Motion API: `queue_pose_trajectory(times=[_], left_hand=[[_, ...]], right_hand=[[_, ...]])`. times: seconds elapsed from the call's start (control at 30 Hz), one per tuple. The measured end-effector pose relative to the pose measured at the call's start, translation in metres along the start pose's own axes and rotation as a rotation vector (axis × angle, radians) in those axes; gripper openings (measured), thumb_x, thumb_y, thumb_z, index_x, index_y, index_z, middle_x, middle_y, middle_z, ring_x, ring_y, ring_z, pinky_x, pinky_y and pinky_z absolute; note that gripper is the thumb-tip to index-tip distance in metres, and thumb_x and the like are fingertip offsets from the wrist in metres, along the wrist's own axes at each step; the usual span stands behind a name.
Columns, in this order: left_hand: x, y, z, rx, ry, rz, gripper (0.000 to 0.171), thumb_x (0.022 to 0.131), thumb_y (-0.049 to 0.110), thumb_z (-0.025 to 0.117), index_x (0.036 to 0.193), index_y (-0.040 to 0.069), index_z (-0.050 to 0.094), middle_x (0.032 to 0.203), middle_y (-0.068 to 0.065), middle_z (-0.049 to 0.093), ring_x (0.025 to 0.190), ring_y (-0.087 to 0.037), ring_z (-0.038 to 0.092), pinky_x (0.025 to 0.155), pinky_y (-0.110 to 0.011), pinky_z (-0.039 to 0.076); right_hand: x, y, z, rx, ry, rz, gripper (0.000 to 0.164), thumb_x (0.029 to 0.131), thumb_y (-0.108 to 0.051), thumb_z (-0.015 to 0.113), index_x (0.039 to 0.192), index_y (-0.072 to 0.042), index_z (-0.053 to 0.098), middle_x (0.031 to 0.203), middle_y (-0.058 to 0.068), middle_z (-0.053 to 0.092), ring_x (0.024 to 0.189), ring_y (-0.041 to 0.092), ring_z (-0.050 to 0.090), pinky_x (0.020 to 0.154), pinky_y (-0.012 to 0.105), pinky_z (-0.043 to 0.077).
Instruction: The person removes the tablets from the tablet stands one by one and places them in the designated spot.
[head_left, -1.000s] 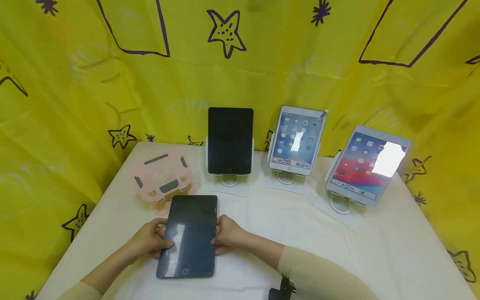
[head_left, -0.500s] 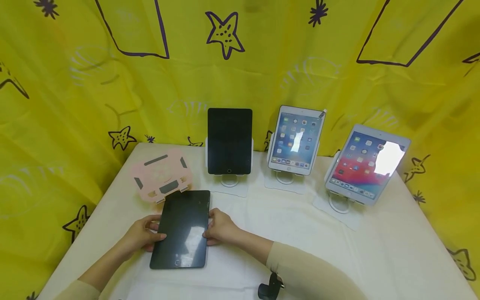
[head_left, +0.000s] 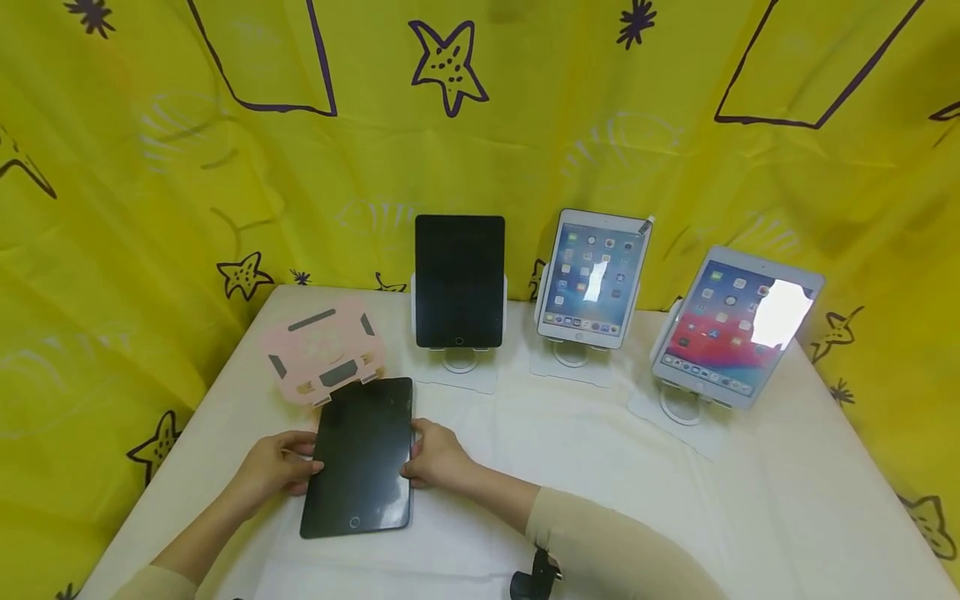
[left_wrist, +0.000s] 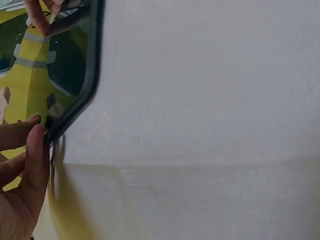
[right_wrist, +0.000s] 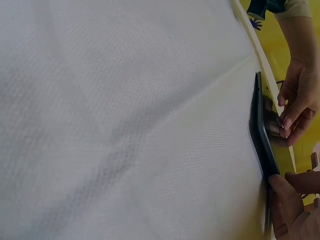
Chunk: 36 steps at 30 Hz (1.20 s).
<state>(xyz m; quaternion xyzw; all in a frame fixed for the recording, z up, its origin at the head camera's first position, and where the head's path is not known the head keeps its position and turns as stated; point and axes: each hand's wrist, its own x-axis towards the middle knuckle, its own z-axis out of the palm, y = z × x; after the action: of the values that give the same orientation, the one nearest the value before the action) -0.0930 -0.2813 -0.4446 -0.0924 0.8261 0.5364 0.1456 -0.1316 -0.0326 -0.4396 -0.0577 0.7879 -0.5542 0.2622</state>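
Note:
A dark tablet (head_left: 358,458) with a round home button is held between both hands, its far end overlapping the lower edge of a pink tablet stand (head_left: 324,346) in the head view. My left hand (head_left: 272,467) pinches the tablet's left edge, thumb over the screen side and fingers behind. On the opposite edge my right hand (head_left: 438,457) grips it the same way. The left wrist view shows the left thumb (left_wrist: 36,165) at the tablet's rim. From the right wrist, the tablet (right_wrist: 262,130) appears edge-on above the cloth.
Behind stand a black tablet (head_left: 460,282), a white tablet (head_left: 585,304) and another white tablet (head_left: 720,350), each on a white stand. A yellow patterned curtain (head_left: 525,108) hangs behind the white-covered table (head_left: 570,467). A black device (head_left: 534,575) is strapped at the right forearm.
Both hands have carried the dark tablet a little left and away from me, toward the pink stand. Most of that shift came in the first half second. The tablets behind stay put.

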Motion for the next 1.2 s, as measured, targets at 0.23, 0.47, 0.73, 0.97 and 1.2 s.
queue_pose_trajectory(times=[0.23,0.47,0.73,0.97,1.2], left_hand=[[0.002,0.003,-0.002,0.001,0.030,0.018,0.056,0.082,0.000,0.068,0.128,-0.018,0.043,0.104,-0.021,0.056,0.075,-0.011,0.062,0.062,-0.027,0.056],[0.005,0.014,-0.011,0.246,0.006,0.094,0.051,0.083,0.009,0.070,0.122,-0.015,0.050,0.097,-0.018,0.061,0.073,-0.017,0.061,0.060,-0.028,0.054],[0.008,0.032,-0.010,0.246,-0.067,0.138,0.047,0.083,0.016,0.072,0.117,-0.012,0.056,0.089,-0.010,0.061,0.076,-0.020,0.063,0.062,-0.032,0.057],[0.010,0.046,-0.001,0.220,-0.065,0.173,0.050,0.083,0.016,0.072,0.120,-0.012,0.054,0.089,-0.009,0.063,0.073,-0.018,0.060,0.060,-0.031,0.056],[0.013,0.055,0.005,0.074,-0.046,0.207,0.062,0.081,0.011,0.074,0.130,-0.013,0.045,0.104,-0.023,0.058,0.078,-0.018,0.064,0.065,-0.032,0.058]], right_hand=[[-0.003,-0.001,-0.003,0.026,-0.072,0.034,0.068,0.071,0.011,0.072,0.132,0.014,0.042,0.068,0.006,0.060,0.051,0.018,0.063,0.048,0.026,0.054],[0.000,-0.004,-0.010,-0.065,-0.085,-0.004,0.063,0.072,0.006,0.074,0.128,0.012,0.047,0.067,0.004,0.059,0.047,0.010,0.055,0.045,0.023,0.051],[0.003,-0.007,-0.025,-0.213,-0.065,-0.117,0.042,0.073,-0.007,0.078,0.109,0.006,0.062,0.069,0.000,0.059,0.049,0.009,0.051,0.047,0.019,0.043],[0.004,-0.013,-0.035,-0.187,-0.037,-0.117,0.042,0.074,-0.010,0.079,0.111,0.001,0.063,0.074,0.001,0.059,0.055,0.017,0.058,0.050,0.027,0.051],[0.011,-0.014,-0.048,-0.154,-0.054,-0.171,0.054,0.074,-0.018,0.080,0.122,-0.004,0.059,0.091,0.003,0.063,0.066,0.017,0.062,0.058,0.025,0.051]])
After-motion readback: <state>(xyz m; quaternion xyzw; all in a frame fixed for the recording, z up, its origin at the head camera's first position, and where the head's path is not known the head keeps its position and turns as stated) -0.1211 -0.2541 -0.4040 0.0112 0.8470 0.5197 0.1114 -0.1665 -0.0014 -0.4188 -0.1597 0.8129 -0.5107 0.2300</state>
